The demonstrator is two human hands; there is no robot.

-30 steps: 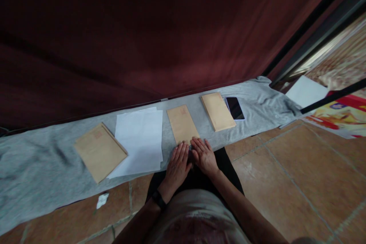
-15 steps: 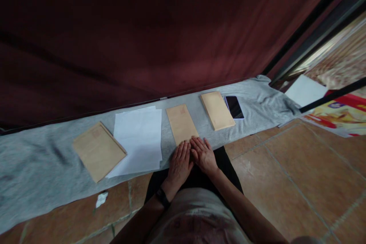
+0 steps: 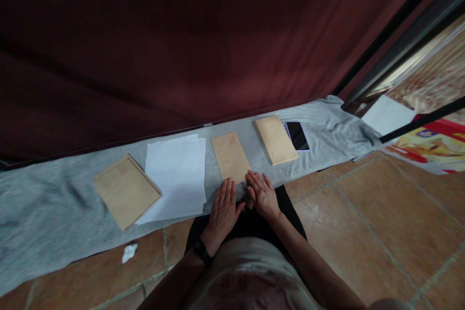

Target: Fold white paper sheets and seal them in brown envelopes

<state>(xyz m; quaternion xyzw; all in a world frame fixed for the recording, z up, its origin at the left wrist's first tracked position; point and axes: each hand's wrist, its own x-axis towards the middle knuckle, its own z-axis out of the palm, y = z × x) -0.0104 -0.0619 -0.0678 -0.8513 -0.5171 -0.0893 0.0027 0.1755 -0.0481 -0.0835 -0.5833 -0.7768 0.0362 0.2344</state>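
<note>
A brown envelope [image 3: 232, 156] lies flat on the grey cloth in front of me. My left hand [image 3: 223, 208] rests at its lower left corner, palm down with the fingers stretched out. At the lower right corner lies my right hand [image 3: 262, 194], also flat with fingers extended. Left of the envelope are white paper sheets [image 3: 178, 172], stacked slightly askew. A pile of brown envelopes [image 3: 125, 189] partly overlaps them. To the right sits another stack of brown envelopes [image 3: 276, 140], beside a phone [image 3: 298, 135] with a dark screen.
The grey cloth [image 3: 43, 213] covers a long narrow surface against a dark red curtain [image 3: 203, 48]. Below it is a tiled floor [image 3: 345, 223] with a scrap of white paper [image 3: 130, 252]. A dark metal frame and a colourful printed package [image 3: 432, 143] stand at the right.
My hands have moved apart, from close together at the envelope's lower edge to its two lower corners. The envelope stays in place.
</note>
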